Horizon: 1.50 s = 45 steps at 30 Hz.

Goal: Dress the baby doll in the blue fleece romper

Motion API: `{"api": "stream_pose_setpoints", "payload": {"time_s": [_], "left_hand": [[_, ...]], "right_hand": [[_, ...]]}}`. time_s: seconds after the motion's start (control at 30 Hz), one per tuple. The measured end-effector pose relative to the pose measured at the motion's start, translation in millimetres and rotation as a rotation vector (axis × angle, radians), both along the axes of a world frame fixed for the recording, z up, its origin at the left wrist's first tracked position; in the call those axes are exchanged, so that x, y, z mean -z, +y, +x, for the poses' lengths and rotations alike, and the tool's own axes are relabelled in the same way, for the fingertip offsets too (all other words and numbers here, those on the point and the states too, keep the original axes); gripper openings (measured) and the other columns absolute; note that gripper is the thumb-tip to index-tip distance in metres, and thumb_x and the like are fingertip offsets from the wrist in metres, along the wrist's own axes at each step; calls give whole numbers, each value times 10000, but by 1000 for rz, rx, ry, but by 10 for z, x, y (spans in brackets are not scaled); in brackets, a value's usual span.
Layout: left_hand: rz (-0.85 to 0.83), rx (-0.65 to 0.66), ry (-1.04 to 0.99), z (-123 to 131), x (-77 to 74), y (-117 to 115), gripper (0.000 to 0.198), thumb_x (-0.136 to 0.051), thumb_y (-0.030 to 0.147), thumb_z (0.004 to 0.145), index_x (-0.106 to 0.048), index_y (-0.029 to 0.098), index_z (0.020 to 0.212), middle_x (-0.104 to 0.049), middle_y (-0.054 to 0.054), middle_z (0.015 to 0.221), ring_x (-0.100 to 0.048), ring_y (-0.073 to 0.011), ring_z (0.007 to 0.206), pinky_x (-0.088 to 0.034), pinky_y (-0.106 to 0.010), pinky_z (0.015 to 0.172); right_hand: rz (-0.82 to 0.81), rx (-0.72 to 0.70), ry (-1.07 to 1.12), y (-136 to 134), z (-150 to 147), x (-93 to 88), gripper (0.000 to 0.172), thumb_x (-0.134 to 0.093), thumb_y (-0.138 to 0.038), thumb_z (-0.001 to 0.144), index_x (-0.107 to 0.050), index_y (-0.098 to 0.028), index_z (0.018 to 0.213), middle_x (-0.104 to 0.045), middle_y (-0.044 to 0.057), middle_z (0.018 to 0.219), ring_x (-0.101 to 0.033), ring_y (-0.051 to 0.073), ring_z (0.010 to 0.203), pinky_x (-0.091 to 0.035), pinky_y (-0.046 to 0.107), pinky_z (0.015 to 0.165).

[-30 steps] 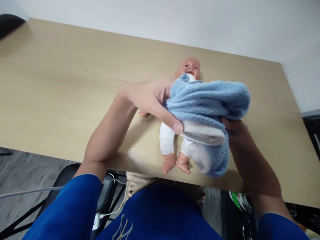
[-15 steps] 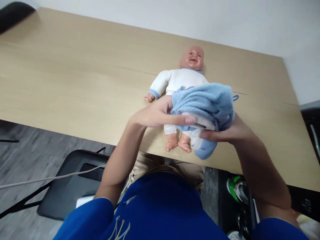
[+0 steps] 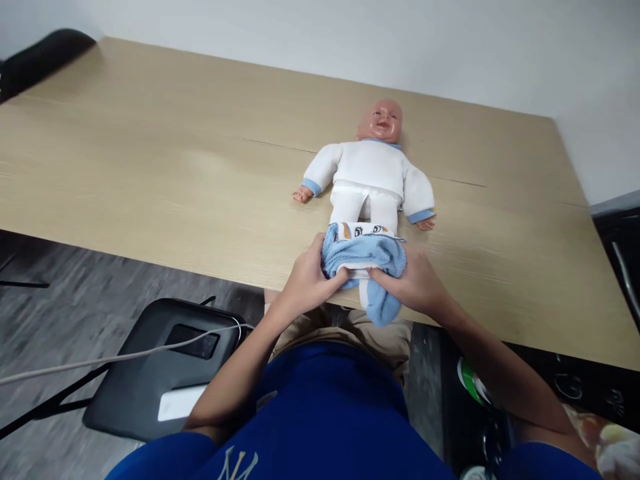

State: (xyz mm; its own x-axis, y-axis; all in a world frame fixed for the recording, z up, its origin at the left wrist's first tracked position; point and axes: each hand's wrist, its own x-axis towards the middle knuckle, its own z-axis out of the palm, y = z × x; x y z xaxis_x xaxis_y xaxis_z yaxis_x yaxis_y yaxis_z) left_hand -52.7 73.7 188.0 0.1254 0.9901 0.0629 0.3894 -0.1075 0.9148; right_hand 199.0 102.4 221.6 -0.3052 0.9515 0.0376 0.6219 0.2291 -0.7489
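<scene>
A baby doll (image 3: 373,172) in a white suit with blue cuffs lies on its back on the wooden table (image 3: 150,173), head toward the wall. A bunched light-blue fleece garment (image 3: 363,257) with a white printed lining covers the doll's feet at the table's near edge. My left hand (image 3: 306,279) grips the garment's left side, fingers curled into the fabric. My right hand (image 3: 413,280) grips its right side the same way. A blue flap hangs down over the table edge between my hands.
A black chair (image 3: 150,363) with a white cable across it stands lower left, below the table. Dark gear and a green object (image 3: 470,373) sit on the floor lower right. A white wall runs behind the table.
Both hands have lowered the blue garment from above the doll's torso down to its feet. The doll's chest and arms are now uncovered.
</scene>
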Motion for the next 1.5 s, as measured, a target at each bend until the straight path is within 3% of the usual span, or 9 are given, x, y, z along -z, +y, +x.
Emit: {"api": "stream_pose_setpoints", "payload": {"time_s": [0.17,0.5,0.63,0.77,0.87,0.97,1.23,1.37,1.5], "left_hand": [[-118,25,25,94,113,169,337,-650,454,1121,-518,277,1376,-747,-11,867,-772,-286,779,-627,-459,789],[-68,18,78,117,192,614,219,-665,433,1145,-548,294,1267,-763,-27,938,-795,-314,900,-612,-456,812],[-73,-1,82,84,112,641,224,-680,475,1140,-586,288,1220,-761,-27,931,-779,-312,898,-595,-451,811],[-73,-13,57,40,-89,392,220,-635,439,1141,-605,283,1292,-799,-50,1046,-779,-306,967,-581,-464,866],[-107,-26,68,-5,-162,202,224,-615,435,1138,-578,284,1300,-768,-30,961,-747,-292,872,-548,-450,808],[-129,-30,151,-30,-69,152,153,-604,414,1123,-550,292,1198,-764,-40,921,-739,-323,866,-540,-468,810],[-38,20,357,13,329,278,115,-610,288,1092,-506,281,1142,-782,-48,897,-777,-407,1084,-482,-665,1204],[29,-9,356,76,417,253,251,-592,208,1069,-541,247,1312,-822,-118,1147,-766,-401,1197,-472,-647,1223],[94,-35,281,156,506,204,287,-579,200,1070,-549,236,1353,-768,-168,1306,-715,-392,1292,-501,-625,1209]], "right_hand": [[60,77,-117,174,-19,170,268,-827,-419,912,-843,-255,1122,-913,124,1054,-860,380,974,-673,473,869],[105,146,-156,561,-29,264,375,-846,-444,896,-857,-235,1207,-927,141,1085,-870,399,977,-686,514,911],[83,115,-164,670,-44,128,285,-835,-418,912,-846,-229,1126,-900,133,1011,-842,377,912,-681,521,905],[36,4,-129,544,-86,-149,262,-861,-426,910,-845,-252,1105,-877,99,939,-820,363,863,-656,483,833],[3,-81,-161,411,-154,-278,222,-875,-443,917,-830,-270,1050,-856,84,888,-804,349,809,-619,461,787],[-17,-97,-254,362,-251,-249,166,-820,-428,955,-800,-277,1020,-871,80,908,-821,350,836,-594,444,783],[28,-107,-495,345,-332,39,295,-695,-393,1078,-768,-205,1293,-896,158,1175,-856,391,1041,-621,448,827],[59,-92,-630,243,-337,98,360,-667,-346,1099,-745,-153,1393,-811,240,1439,-845,390,1053,-657,474,788],[67,-117,-636,212,-311,166,368,-647,-339,1121,-746,-143,1417,-786,256,1468,-830,385,1084,-693,487,836]]}}
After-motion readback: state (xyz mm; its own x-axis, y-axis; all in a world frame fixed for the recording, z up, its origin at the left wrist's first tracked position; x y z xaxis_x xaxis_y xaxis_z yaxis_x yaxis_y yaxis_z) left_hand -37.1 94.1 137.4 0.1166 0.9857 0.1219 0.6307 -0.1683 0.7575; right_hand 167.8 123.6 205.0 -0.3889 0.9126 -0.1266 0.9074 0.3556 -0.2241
